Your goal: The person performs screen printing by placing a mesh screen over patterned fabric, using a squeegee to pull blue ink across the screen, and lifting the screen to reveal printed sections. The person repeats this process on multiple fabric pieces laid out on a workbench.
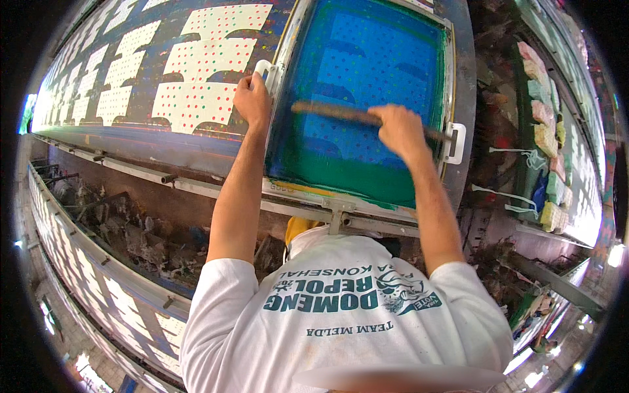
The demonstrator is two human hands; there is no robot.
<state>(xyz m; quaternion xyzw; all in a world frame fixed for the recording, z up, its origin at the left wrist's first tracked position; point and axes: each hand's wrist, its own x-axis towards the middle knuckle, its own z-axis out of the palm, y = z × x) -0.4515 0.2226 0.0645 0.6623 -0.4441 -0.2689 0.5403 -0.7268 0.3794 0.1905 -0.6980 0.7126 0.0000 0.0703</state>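
A blue printing screen (383, 46) in a pale metal frame (280, 80) lies on the long table in front of me. Green ink is spread along its near and left parts, and dotted shapes show through the mesh. My left hand (253, 101) is closed at the white handle (263, 67) on the frame's left side. Over the screen, my right hand (401, 130) grips a wooden squeegee (331, 112), which lies crosswise and slants down to the right. The right hand is slightly blurred. A second white handle (456, 144) stands on the frame's right side.
Cream fabric pieces with red and green dots (208, 82) lie in rows on the table (157, 147) to the left. A metal rail (131, 169) runs along its near edge. Folded pastel cloth bundles (544, 124) and white cords (517, 196) sit at the right.
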